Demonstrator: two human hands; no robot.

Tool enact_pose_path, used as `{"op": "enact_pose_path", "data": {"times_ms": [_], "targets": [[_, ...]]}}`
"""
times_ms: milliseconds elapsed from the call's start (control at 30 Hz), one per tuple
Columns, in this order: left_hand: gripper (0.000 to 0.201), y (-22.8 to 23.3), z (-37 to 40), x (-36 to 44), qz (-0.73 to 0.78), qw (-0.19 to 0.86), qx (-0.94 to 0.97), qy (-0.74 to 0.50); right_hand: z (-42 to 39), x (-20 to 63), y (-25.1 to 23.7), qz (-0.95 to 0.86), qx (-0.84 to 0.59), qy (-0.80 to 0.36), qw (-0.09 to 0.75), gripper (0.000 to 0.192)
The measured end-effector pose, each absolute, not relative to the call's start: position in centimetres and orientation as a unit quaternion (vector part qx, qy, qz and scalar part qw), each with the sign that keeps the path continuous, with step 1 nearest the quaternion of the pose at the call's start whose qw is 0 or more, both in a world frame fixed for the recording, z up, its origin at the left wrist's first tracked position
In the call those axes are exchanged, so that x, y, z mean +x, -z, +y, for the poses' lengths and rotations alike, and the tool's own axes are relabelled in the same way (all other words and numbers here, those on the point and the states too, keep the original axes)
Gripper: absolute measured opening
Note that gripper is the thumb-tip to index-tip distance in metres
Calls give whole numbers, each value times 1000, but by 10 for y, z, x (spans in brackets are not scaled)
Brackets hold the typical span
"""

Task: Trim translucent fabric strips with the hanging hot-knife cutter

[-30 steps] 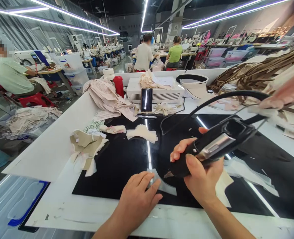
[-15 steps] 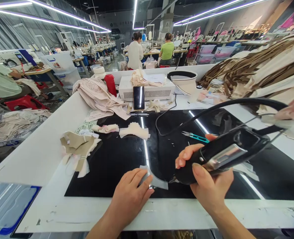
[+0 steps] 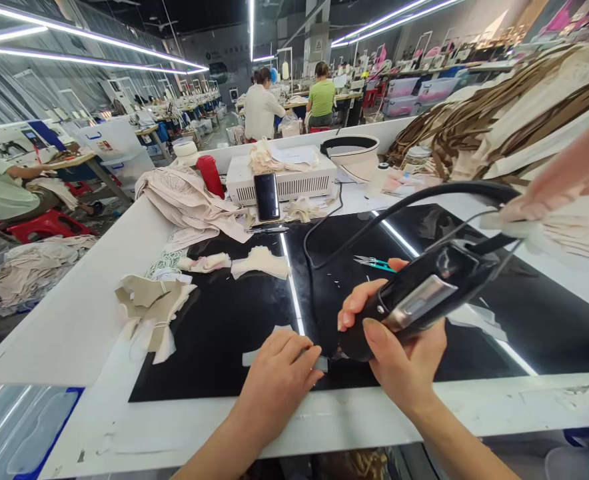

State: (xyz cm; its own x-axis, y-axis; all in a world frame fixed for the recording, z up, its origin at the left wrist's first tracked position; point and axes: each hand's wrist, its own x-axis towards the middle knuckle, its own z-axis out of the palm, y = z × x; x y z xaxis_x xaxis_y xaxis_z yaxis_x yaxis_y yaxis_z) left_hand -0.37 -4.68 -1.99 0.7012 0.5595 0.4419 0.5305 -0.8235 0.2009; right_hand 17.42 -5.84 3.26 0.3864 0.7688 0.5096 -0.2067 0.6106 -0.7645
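My left hand presses a translucent whitish strip flat on the black board, fingers bent over it and partly hiding it. The strip's other end shows beyond the fingertips. My right hand is wrapped round a black corded hand tool with a shiny metal plate on its side. The tool tilts down to the left, its narrow tip close to the strip's right end. I cannot tell whether they touch. Teal thread snips lie behind the right hand.
Cloth pieces and a tan cut piece lie on the left. Behind them stand a phone and a white vented box. The tool's black cord arches to a blurred pinkish shape, unclear in kind. Co-workers sit beyond.
The left hand has shifted right, nearer the tool's tip. The strip has turned under it, so an end now shows left of the hand. The view has swung slightly; my right hand keeps its grip.
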Motion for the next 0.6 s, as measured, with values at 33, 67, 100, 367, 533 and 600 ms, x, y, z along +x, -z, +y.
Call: {"op": "enact_pose_path", "data": {"times_ms": [33,67,100,367,533,600], "targets": [[15,21,-46,-2,296,40,921,-249,-58,173,-33,-453,-310,-316,774,50],[13,22,-45,-2,296,50,920,-251,-58,172,-33,-450,-313,-318,774,52],[12,22,-45,-1,294,59,920,-253,-58,171,-34,-446,-316,-319,774,54],[13,22,-46,-2,289,96,913,-272,-56,164,-40,-447,-318,-309,777,39],[11,22,-47,-1,290,102,913,-269,-58,163,-39,-455,-322,-305,773,37],[9,22,-47,-1,289,101,913,-269,-59,164,-38,-461,-320,-308,768,36]]}}
